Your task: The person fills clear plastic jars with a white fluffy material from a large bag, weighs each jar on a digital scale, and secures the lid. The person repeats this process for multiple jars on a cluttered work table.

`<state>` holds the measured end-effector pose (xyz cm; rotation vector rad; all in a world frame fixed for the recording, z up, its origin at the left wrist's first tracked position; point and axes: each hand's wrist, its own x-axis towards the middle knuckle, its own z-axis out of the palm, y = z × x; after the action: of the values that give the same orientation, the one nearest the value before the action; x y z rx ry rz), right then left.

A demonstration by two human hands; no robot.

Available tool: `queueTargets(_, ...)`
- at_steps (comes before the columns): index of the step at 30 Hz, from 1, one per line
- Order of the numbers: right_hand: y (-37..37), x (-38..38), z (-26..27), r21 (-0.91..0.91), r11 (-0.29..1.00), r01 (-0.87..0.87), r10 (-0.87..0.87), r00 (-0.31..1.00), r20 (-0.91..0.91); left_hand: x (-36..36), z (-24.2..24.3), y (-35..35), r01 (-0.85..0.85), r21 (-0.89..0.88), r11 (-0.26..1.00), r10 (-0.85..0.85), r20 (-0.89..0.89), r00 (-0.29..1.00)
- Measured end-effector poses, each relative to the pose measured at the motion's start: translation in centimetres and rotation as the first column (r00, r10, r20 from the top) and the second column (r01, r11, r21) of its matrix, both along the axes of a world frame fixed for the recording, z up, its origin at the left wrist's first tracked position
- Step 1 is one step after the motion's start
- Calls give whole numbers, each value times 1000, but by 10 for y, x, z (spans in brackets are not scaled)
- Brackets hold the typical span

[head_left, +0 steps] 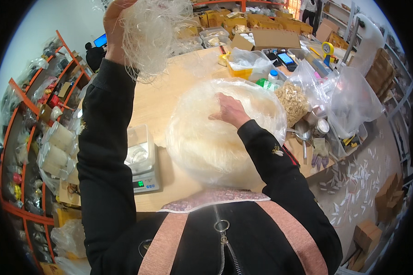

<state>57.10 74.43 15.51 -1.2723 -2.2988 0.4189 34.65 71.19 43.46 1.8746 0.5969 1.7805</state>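
My left hand (115, 32) is raised at the top left, closed on a loose tangle of pale translucent strands (151, 41) that hangs beside it. My right hand (230, 110) rests on or in a large clear plastic bag (192, 161), filled with similar pale strands, on the wooden table; its fingertips are partly lost among the strands, so its grip cannot be told. Left of the bag a digital scale (148, 186) with a lit display carries a clear plastic container (137, 135), partly behind my left sleeve.
A bag of tan pieces (292, 98), a metal scoop (303, 134), a glove (319, 151) and a lidded white bottle (272, 75) lie at the right. Cardboard boxes (275, 37) stand beyond the table. Orange-framed shelves (20, 137) line the left. People are in the background.
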Motion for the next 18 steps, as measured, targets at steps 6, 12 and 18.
queueTargets(6,10,19,32,-74,988,-133,115,973,-201,14,32,0,-15,3,1000,15,-159,987)
queueTargets(12,-8,8,124,289,924,-252,346,871,-348,24,26,-8,-52,-41,998,40,-248,968)
queueTargets(18,-11,17,111,12,942,-336,310,854,-418,38,4,15,42,-92,995,-65,-260,963)
